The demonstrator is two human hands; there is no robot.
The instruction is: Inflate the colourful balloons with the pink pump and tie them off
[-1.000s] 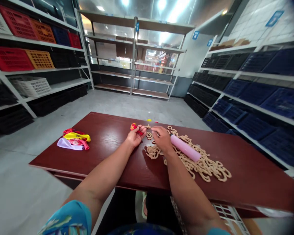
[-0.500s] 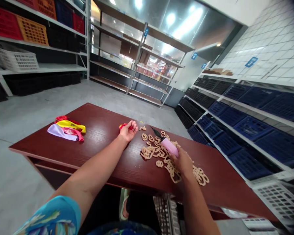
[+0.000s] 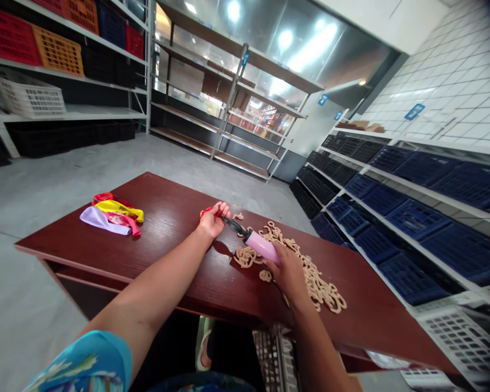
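The grey floor spreads around the dark red-brown worktop. Beyond the worktop's far edge stands open metal shelving. Off to the left, a white rack bears red, orange, blue, black and white crates; to the right, blue crates and black ones fill another rack. A white slatted basket sits low, beyond the worktop's right-hand part.

On the right-hand half of the worktop, a loose pile of tan looped pieces runs slantwise, from near the far edge towards the near edge. A few lie apart from it on its left side, one of them close to the far edge. Near the far left corner lies a bunch of limp, balloon-like pieces, overlapping one another: red, yellow, pink and lilac.

The right hand grips the pink body of a hand pump from above, in front of the pile. The pump slants, its black nozzle end pointing at the left hand. That hand is palm up near the far edge, its fingers curled loosely around a small red-and-yellow piece, partly hidden by the hand. The nozzle tip is at the fingers; whether it sits inside the piece cannot be told.
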